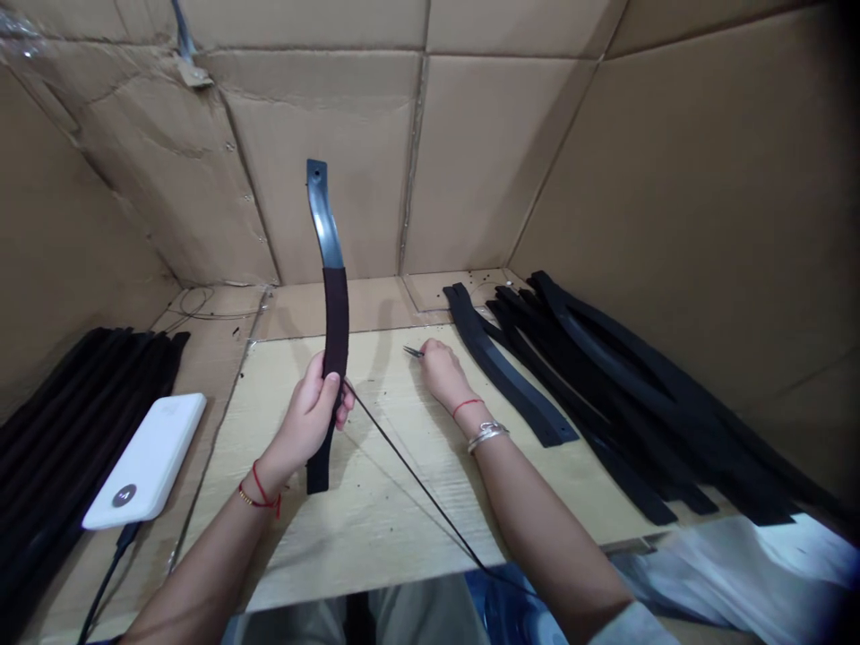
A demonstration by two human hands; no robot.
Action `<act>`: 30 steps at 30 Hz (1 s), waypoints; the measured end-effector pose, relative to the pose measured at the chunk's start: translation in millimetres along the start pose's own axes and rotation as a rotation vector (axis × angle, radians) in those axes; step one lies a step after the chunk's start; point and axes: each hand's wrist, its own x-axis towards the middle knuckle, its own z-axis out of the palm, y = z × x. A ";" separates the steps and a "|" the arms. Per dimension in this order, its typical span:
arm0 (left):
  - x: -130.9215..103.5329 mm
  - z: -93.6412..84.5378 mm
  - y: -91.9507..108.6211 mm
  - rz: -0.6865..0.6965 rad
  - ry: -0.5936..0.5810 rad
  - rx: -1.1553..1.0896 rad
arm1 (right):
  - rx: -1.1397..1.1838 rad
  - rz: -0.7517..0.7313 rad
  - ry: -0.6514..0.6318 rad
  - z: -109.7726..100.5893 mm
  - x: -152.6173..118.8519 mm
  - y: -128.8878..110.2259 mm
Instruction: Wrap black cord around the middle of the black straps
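Note:
A curved dark strip (324,219) stands nearly upright in my left hand (315,408). Its upper end is bare, glossy and pierced by a hole, while a dark fabric sleeve (337,313) covers the part below. My left fingers are wrapped round the sleeved part. From beside those fingers a thin dark cord (409,470) runs down to the lower right, past the board's front edge. Closed over the board, my right hand (443,369) grips a small two-pronged metal tool (412,351) whose tips point left; the rest of it is hidden in the fist.
Bare dark strips (511,372) lie on the right, beside a larger heap (605,385). Several black strips (100,385) lie at left, with a white power bank (148,461) and its cable over them. Cardboard walls (336,107) enclose the pale board (376,537).

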 end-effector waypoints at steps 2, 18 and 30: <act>2.7 -2.3 -0.7 0.022 0.012 -0.028 | 0.145 -0.066 0.001 1.3 -4.1 -7.8; 12.7 -13.7 0.4 0.116 0.158 0.053 | 0.954 -0.334 -0.645 -25.1 -71.2 -81.1; 6.3 4.3 -9.3 0.061 0.178 -0.013 | 1.111 -0.346 -0.236 -13.5 -72.7 -87.3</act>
